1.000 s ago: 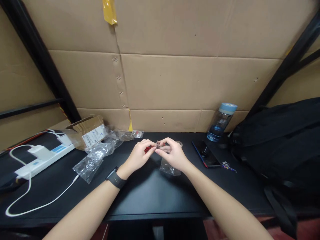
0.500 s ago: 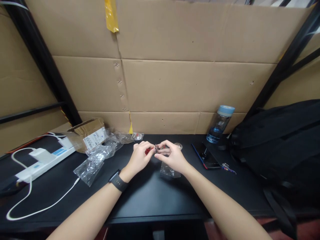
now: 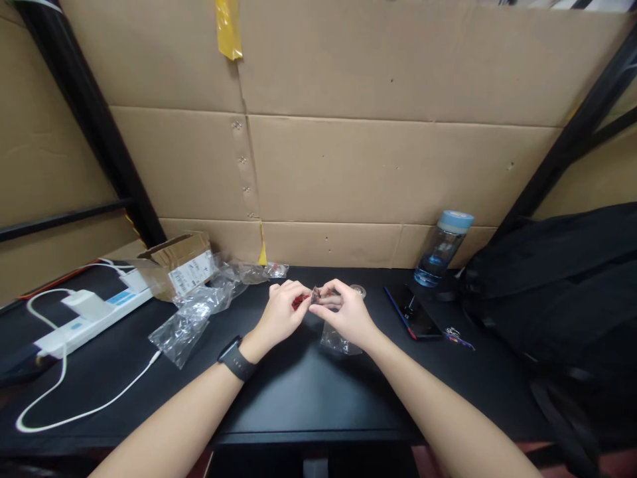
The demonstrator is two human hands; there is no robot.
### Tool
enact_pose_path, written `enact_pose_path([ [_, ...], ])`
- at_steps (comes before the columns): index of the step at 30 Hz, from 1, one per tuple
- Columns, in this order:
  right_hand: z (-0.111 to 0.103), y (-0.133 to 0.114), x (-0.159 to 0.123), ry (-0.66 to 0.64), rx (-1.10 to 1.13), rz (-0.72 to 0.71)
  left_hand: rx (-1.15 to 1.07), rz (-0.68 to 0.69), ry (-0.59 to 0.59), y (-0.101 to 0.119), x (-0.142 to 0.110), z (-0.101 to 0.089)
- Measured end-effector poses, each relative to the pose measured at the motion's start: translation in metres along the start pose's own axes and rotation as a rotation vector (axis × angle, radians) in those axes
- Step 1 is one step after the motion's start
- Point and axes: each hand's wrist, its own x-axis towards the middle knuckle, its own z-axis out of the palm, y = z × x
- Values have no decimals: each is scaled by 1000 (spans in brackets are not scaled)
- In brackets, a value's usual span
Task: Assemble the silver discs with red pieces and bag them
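Above the middle of the black desk (image 3: 279, 398), my left hand (image 3: 284, 307) and my right hand (image 3: 347, 313) meet at the fingertips. Between them is a small red item (image 3: 299, 301) with a dark, shiny piece (image 3: 315, 295) at its right end; its kind is too small and too covered to make out. My left fingers are closed around the red part, while my right thumb and fingers pinch near the dark piece. A clear plastic bag (image 3: 338, 340) lies under my right hand, and a round clear object (image 3: 358, 291) shows partly behind it.
Left stand an open cardboard box (image 3: 192, 272), crumpled plastic wrapping (image 3: 186, 325) and a white power strip (image 3: 94, 326) with a cable. To the right are a phone (image 3: 415, 315), keys (image 3: 455, 337), a blue-capped bottle (image 3: 442, 249) and a black backpack (image 3: 557, 305). Cardboard (image 3: 323, 172) walls the back.
The whole view has shifted slightly, so things appear a little further right. Both hands keep nearly the same grip on the small red item.
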Motion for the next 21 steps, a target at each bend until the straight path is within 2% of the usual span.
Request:
enact_pose_path([
  [8,3,-8,-2,26,-10,-12,54,27,28,9,0,-6],
  [16,2,-8,-2,24,-7,12,61,51,36,7,0,-5],
  [21,-7,-11,1,-45,-180,-60,64,61,59,8,0,-4],
])
